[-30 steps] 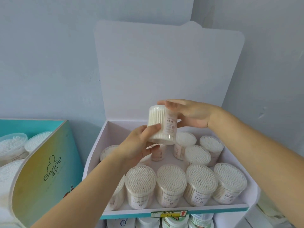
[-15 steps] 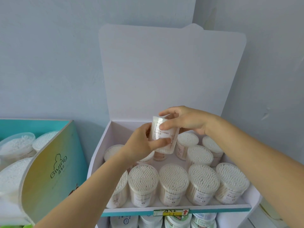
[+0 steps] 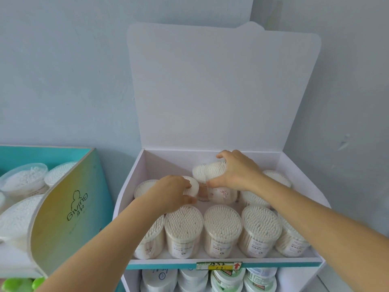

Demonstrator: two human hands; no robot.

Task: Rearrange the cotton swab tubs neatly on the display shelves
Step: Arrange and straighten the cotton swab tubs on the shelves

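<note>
A white cardboard display box [image 3: 130,182] holds several clear round tubs of cotton swabs. My right hand [image 3: 237,171] grips one tub [image 3: 219,192] from above, in the back row near the middle, standing in the box. My left hand [image 3: 170,192] holds a neighbouring tub [image 3: 192,186] at the left of the second row, fingers curled round its lid. A front row of tubs [image 3: 222,230] stands upright along the box's front lip. More tubs stand behind my right forearm.
The box's tall white flap [image 3: 221,85] stands against the grey wall. A yellow price tag [image 3: 219,265] sits on the teal front edge. Lower shelf tubs [image 3: 227,279] show below. A teal-and-yellow display [image 3: 69,207] with bigger tubs stands at the left.
The tub held up between both hands has come down into the back row. My left hand let go of it and moved onto the neighbouring tub at the left.
</note>
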